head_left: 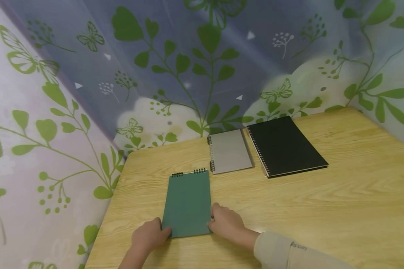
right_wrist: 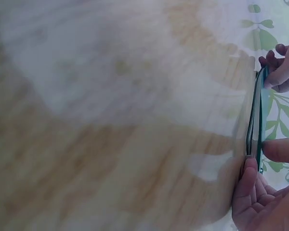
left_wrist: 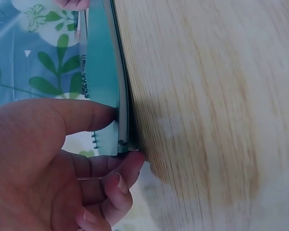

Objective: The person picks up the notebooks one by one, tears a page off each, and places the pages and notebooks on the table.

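Observation:
A green spiral notebook (head_left: 187,205) lies near the table's front, its black coils on the far short side. My left hand (head_left: 149,235) pinches its near left corner, thumb on the cover. At the lower right edge, my right hand (head_left: 228,223) grips the notebook between thumb and fingers. The left wrist view shows the left thumb (left_wrist: 91,115) above the cover and fingertips below, with the page edges (left_wrist: 121,86) between the covers. Both hands appear on the notebook (right_wrist: 263,115) in the right wrist view, which is partly blurred.
A grey spiral notebook (head_left: 230,152) lies beyond the green one, toward the right. Beside it is a larger black spiral notebook (head_left: 286,145). The wood-grain table (head_left: 323,209) meets a leaf-and-butterfly patterned curtain (head_left: 175,74) at the back and left.

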A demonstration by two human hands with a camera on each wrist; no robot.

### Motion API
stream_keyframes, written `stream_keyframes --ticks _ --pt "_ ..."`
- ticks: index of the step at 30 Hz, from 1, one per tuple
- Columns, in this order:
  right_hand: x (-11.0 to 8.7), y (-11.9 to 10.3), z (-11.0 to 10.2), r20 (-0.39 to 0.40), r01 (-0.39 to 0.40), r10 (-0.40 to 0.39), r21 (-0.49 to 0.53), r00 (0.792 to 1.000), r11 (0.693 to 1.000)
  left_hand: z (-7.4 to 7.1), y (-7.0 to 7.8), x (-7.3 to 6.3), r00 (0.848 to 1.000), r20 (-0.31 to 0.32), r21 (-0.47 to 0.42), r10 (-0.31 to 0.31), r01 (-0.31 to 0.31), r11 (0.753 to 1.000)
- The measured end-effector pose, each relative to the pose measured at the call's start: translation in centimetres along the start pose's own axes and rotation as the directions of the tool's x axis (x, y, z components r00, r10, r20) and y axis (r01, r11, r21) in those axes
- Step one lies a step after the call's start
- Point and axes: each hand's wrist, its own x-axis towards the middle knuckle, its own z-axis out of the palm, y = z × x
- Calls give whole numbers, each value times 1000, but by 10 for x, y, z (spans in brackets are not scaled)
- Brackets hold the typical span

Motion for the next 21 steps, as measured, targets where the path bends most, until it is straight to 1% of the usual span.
stream_keyframes --ticks 3,6,10,13,15,16,17,18,20,21 --pt "1 0 1 16 -6 5 50 1000 999 1 -1 0 1000 -17 16 -3 3 1000" --pt "2 1 3 17 -19 18 78 1000 997 1 -2 -2 1000 -25 -11 -1 1 1000" --pt "2 3 3 6 -45 45 99 999 994 2 -4 -4 1000 -28 -103 3 -6 995" --pt "2 3 2 9 -72 72 133 997 988 2 -9 -4 998 -59 -173 19 -29 984" --pt "3 3 2 25 -88 85 242 996 966 2 -12 -3 996 -85 -224 35 -53 973" --pt "3 3 1 40 -104 97 320 995 942 2 -14 -2 994 -95 -259 45 -69 964" --pt "4 3 1 59 -125 110 404 992 906 1 -16 -1 993 -105 -301 55 -84 950" --pt "5 3 0 78 -145 122 488 989 861 1 -18 1 992 -114 -355 60 -97 930" --pt "6 3 -1 114 -184 144 643 983 743 0 -22 6 987 -133 -451 85 -137 882" --pt "7 3 -2 130 -203 156 690 979 694 1 -24 8 986 -139 -496 96 -154 854"
